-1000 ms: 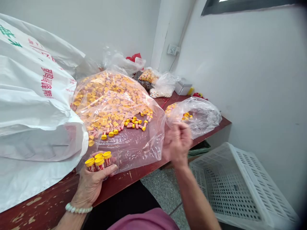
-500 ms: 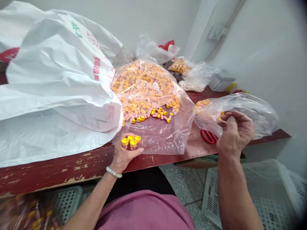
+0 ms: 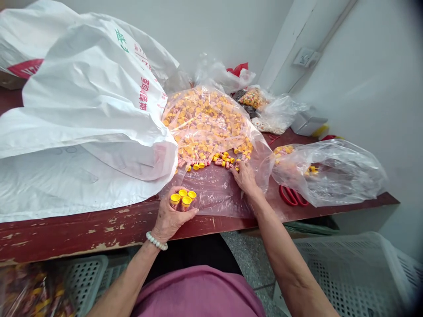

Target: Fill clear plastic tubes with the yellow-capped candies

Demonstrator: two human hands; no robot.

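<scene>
Several small yellow-capped bottles [image 3: 185, 199] stand upright, bunched together in my left hand [image 3: 170, 215], near the table's front edge. My right hand [image 3: 245, 177] is at the mouth of a large clear plastic bag [image 3: 211, 185], its fingertips closed around a small bottle at the right edge of the pile. The pile of bottles [image 3: 205, 119] has yellow caps and pink printed bodies and fills the back of that bag. On the right lies a smaller clear bag [image 3: 343, 171] with more yellow-capped bottles inside; neither hand touches it.
A big white sack [image 3: 99, 114] covers the left of the red table [image 3: 109, 229]. Red-handled scissors [image 3: 291, 196] lie partly under the smaller bag. Filled bags [image 3: 253, 97] and a box [image 3: 307, 121] stand behind. Plastic baskets [image 3: 346, 277] are below the table.
My right hand has left the smaller bag on the right and moved left to the edge of the bottle pile. My left hand still holds its bunch of bottles.
</scene>
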